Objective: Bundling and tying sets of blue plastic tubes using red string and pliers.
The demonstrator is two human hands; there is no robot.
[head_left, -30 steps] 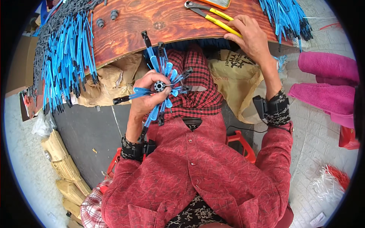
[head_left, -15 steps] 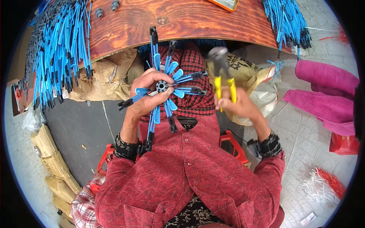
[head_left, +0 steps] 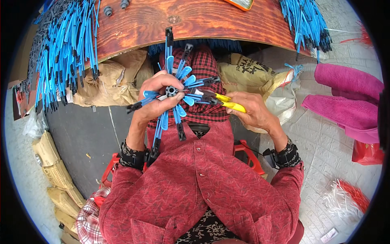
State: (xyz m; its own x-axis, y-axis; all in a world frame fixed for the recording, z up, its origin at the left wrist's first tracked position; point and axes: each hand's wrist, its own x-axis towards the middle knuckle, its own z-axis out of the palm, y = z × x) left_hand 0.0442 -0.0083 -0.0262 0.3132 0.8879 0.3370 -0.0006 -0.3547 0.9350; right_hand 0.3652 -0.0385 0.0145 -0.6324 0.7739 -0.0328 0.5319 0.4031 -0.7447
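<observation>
My left hand (head_left: 156, 87) is closed around the middle of a star-shaped piece made of blue rods and flat blue paddles with black ends. Its round dark hub (head_left: 171, 91) shows between my thumb and fingers. My right hand (head_left: 255, 110) grips pliers by their yellow handles (head_left: 235, 107). The jaws point left, in among the piece's right-hand rods just beside the hub. Rods and black ends partly cover the jaws, so what they bite on, if anything, I cannot make out. A thin reddish strand runs from the hub towards them.
Ahead is a wooden table (head_left: 195, 22), with blue rods (head_left: 67, 57) heaped at its left and another bundle (head_left: 304, 26) at its right. Sacks (head_left: 107, 83) lie beneath. Magenta towels (head_left: 345, 101) are at the right, and a red stool (head_left: 248, 156) is under me.
My right hand has brought the pliers down and left, from upright beside the piece to among its rods. The handles have come closer together. My left hand keeps its hold, nearly still.
</observation>
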